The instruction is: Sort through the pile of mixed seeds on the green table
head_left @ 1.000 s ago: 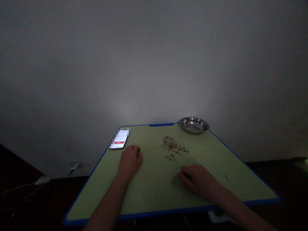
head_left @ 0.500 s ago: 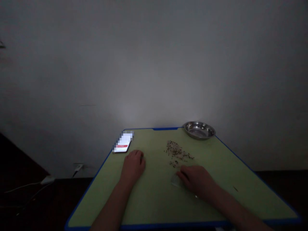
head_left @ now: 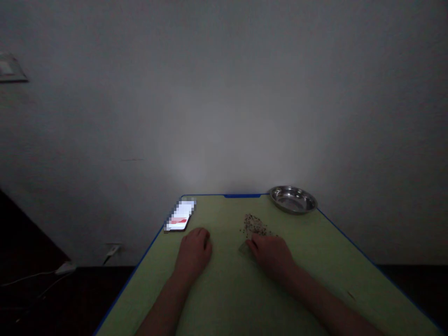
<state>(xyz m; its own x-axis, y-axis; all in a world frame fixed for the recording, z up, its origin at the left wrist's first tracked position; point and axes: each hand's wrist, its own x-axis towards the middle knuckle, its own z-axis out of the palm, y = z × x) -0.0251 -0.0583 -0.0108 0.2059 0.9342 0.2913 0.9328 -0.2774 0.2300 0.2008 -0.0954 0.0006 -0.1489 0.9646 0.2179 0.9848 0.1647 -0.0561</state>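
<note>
My right hand point(head_left: 271, 254) is closed in a pinch on a small clear plastic piece point(head_left: 244, 249), whose see-through edge sticks out to the left of the fingertips. Just beyond those fingers lies a loose scatter of small dark and pale grains point(head_left: 255, 224), its near part hidden behind the hand. On the left side of the table, my left hand point(head_left: 194, 249) rests with its fingers curled in; whatever may be inside them is hidden. A phone point(head_left: 179, 217) with a lit screen lies just beyond this hand.
The light green table point(head_left: 224, 289) has a blue rim and stands against a grey wall. A shallow steel bowl point(head_left: 293, 200) sits at its far right corner. A small thin sliver point(head_left: 351, 295) lies beside my right forearm. A plug point(head_left: 112, 250) and cables are low on the left.
My right hand has moved forward and left with the plastic piece, up to the near edge of the grains. My left hand keeps its place by the phone. The view has tilted slightly up.
</note>
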